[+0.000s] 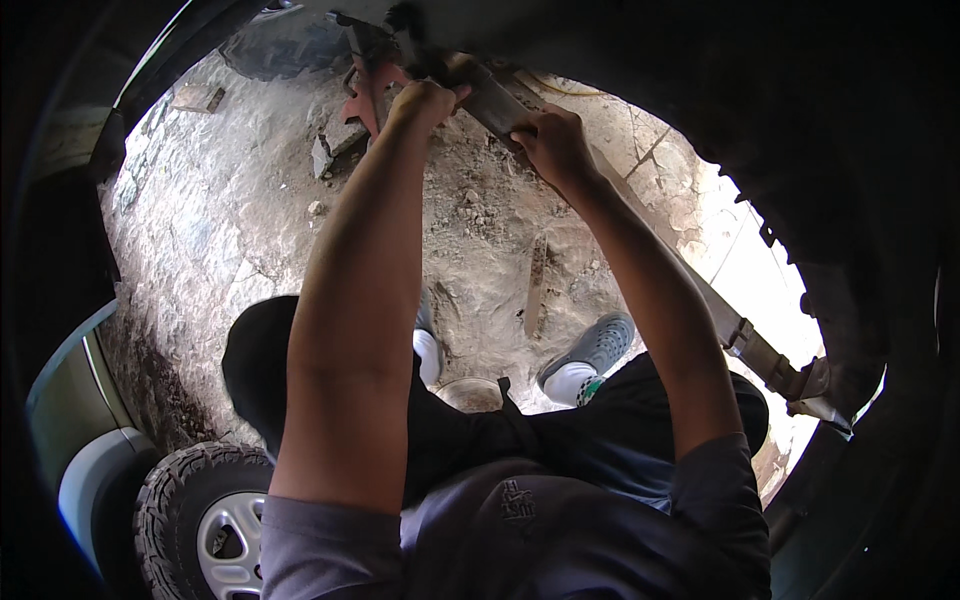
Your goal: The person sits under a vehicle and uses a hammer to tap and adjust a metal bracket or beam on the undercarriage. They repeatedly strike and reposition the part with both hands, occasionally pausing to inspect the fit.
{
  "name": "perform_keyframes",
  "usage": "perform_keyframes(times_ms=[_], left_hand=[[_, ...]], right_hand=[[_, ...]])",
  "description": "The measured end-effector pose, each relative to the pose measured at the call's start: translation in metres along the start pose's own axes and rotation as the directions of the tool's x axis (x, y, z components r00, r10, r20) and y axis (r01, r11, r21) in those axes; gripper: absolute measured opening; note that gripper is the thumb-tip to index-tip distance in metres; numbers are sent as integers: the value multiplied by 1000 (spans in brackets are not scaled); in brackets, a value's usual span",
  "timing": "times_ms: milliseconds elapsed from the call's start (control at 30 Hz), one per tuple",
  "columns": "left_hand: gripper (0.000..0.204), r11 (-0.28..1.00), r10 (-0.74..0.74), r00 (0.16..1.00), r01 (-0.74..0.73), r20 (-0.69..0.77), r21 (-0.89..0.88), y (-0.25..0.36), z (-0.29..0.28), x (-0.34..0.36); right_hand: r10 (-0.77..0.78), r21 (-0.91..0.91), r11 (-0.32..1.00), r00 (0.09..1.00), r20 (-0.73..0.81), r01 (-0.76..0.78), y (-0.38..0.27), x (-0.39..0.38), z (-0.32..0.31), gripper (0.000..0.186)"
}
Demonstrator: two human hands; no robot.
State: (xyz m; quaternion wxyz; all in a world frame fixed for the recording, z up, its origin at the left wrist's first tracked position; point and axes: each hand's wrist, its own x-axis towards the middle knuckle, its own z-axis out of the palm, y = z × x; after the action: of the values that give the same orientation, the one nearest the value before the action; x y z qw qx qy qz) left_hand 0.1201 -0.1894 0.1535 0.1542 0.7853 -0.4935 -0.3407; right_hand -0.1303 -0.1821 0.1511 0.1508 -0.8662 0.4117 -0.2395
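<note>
Grey bar (495, 103) at upper centre is best steadied by the pinching right hand (560, 145); how the left hand (424, 103) grips, I cannot tell.

A small block of pale lettering (518, 500) on the front of the dark shirt (600, 540) is the only writing visible.

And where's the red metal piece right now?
Head view, top, left of centre: the red metal piece is just left of the person's left hand; can't tell if they touch.
</note>
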Motion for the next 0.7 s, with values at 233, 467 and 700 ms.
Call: perform_keyframes(times_ms=[233, 467, 700], left_hand=[[80, 958, -172, 959, 216, 224, -188, -17, -19, 6], [71, 929, -1, 971, 89, 240, -359, -48, -10, 10], [74, 978, 11, 988, 22, 155, -205, -22, -2, 7]], right_hand=[[-60, 149, 986, 995, -83, 72, -4, 16, 18, 20], [-84, 119, 989, 995, -54, 90, -12, 3, 2, 16], [-25, 97, 995, 1000, -15, 26, -3, -13, -1, 16]])
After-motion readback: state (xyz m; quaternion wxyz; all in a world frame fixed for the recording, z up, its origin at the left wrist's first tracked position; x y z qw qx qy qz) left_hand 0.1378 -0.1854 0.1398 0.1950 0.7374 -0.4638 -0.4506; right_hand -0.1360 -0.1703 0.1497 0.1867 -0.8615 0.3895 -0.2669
